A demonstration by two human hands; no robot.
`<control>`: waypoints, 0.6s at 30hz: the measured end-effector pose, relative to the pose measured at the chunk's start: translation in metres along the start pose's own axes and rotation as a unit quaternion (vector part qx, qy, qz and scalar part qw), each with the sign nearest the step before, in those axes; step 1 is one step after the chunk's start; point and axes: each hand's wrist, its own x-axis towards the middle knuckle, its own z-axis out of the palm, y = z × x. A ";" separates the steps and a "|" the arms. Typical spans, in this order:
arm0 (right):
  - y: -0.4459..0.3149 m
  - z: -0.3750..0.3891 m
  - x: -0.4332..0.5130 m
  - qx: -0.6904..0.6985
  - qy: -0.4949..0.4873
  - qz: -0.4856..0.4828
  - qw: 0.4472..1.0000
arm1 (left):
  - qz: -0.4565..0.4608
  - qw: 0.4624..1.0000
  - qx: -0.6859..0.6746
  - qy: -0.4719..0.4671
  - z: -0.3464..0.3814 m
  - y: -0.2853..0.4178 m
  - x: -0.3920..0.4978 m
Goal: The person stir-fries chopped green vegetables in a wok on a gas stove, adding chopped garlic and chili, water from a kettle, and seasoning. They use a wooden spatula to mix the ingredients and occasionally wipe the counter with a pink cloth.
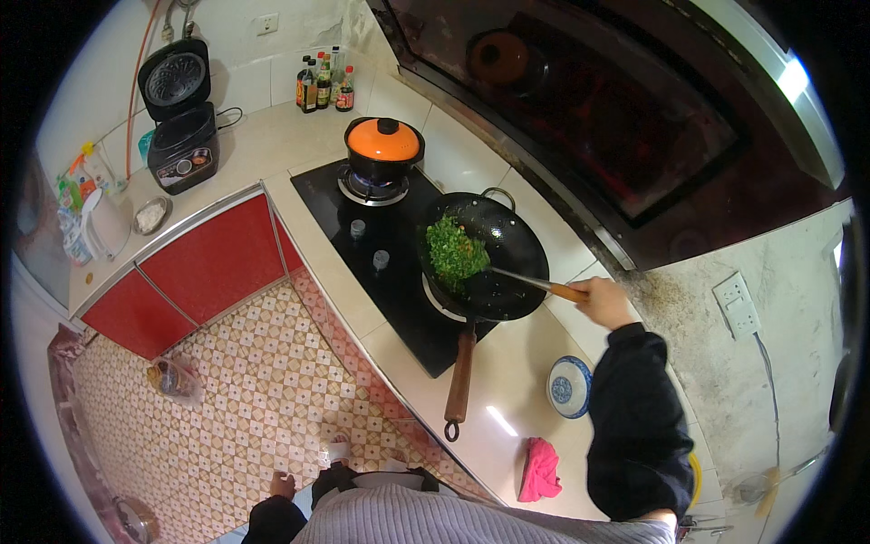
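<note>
My right hand [607, 303] grips the wooden handle of a metal spatula [523, 278], whose blade is hidden among chopped green leaves [454, 253]. The greens are heaped on the left side of a black wok [520, 262], which sits on the nearer burner of the gas hob [401, 299]. The wok's wooden handle [461, 374] points toward me over the counter. My left hand [283, 485] hangs low at my side, above the tiled floor, its fingers partly curled; nothing shows in it.
An orange-lidded black pot [385, 143] stands over a blue flame on the far burner. Nearby are an upturned blue-white bowl [569, 387], a pink cloth [540, 469], sauce bottles [325, 81], an open rice cooker [182, 143] and a white jug [105, 224]. A dark range hood [578, 129] overhangs the back.
</note>
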 end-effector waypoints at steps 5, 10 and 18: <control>-0.031 0.007 0.012 -0.157 0.230 -0.143 0.950 | 0.016 0.999 -0.034 0.034 -0.005 -0.024 0.005; -0.021 -0.040 0.009 -0.287 0.254 -0.200 0.902 | 0.012 0.999 -0.039 0.034 -0.006 -0.020 0.000; 0.035 -0.087 0.017 0.032 -0.148 -0.062 0.986 | 0.046 0.998 -0.053 0.003 0.006 0.000 -0.008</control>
